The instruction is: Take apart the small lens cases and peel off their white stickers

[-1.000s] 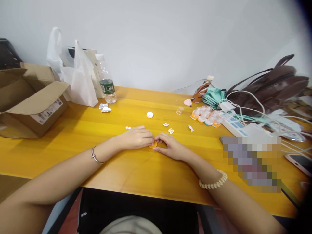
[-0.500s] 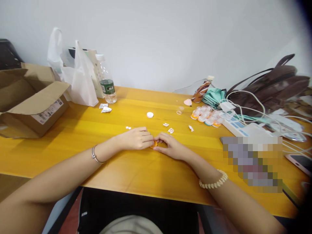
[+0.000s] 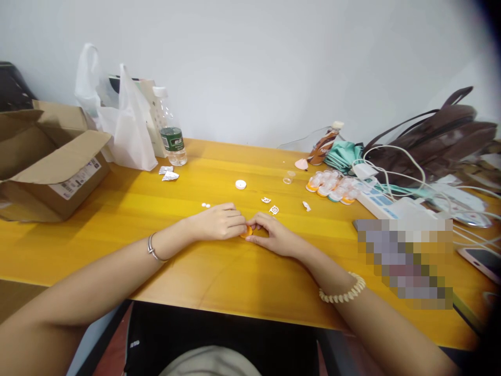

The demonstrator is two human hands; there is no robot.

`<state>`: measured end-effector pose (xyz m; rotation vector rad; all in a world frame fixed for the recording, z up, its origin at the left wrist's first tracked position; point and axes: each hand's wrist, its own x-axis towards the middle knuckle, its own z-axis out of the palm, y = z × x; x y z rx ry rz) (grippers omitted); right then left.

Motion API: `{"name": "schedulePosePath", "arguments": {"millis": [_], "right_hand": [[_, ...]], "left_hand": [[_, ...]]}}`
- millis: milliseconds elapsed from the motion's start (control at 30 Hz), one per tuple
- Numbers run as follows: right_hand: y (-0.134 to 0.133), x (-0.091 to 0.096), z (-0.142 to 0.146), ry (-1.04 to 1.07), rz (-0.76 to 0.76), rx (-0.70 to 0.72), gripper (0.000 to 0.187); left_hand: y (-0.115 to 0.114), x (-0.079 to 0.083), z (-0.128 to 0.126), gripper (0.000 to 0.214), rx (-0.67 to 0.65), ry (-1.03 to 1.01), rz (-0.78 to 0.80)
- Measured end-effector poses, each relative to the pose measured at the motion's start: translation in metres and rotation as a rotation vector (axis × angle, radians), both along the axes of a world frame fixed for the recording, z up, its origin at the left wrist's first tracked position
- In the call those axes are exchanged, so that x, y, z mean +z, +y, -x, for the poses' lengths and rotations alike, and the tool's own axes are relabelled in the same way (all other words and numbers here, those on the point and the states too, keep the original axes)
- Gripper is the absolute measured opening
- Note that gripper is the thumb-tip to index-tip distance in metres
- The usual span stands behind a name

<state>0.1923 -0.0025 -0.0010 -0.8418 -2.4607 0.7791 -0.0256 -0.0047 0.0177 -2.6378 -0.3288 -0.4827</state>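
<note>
A small round orange piece (image 3: 248, 233) is on the table between my hands, partly covered by fingers. My left hand (image 3: 222, 223) is closed over its left side, fingers bent. My right hand (image 3: 274, 233) pinches its right side between thumb and fingers. Just beyond lie two white cut-out pieces (image 3: 274, 210) with openwork patterns. A white round disc (image 3: 240, 184) sits farther back. Two tiny white dots (image 3: 205, 205) rest near my left wrist. A small white piece (image 3: 306, 206) lies to the right, and clear plastic rings (image 3: 287, 180) are behind it.
At left stand an open cardboard box (image 3: 74, 172), a white plastic bag (image 3: 131, 130) and a water bottle (image 3: 174, 141); foil scraps (image 3: 170, 176) lie before it. At right are clear-domed cases (image 3: 329, 185), a brown bottle (image 3: 324, 145), a power strip (image 3: 373, 201) with cables and a dark bag (image 3: 434, 138).
Almost nothing differs. Both hands stay on the orange piece in the same place, and the view has shifted very slightly.
</note>
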Motion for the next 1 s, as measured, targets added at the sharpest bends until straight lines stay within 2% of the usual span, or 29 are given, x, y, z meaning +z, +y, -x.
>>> {"name": "schedulePosePath", "arguments": {"millis": [733,1000], "right_hand": [[-0.0005,0.0023,0.0002,0.017,0.004,0.009,0.017],[-0.0003,0.0021,0.0004,0.015,-0.003,0.011,0.016]], "left_hand": [[0.0002,-0.0033,-0.0012,0.02,0.0,0.001,0.042],[0.0005,-0.0058,-0.005,0.02,0.025,-0.085,0.088]]}}
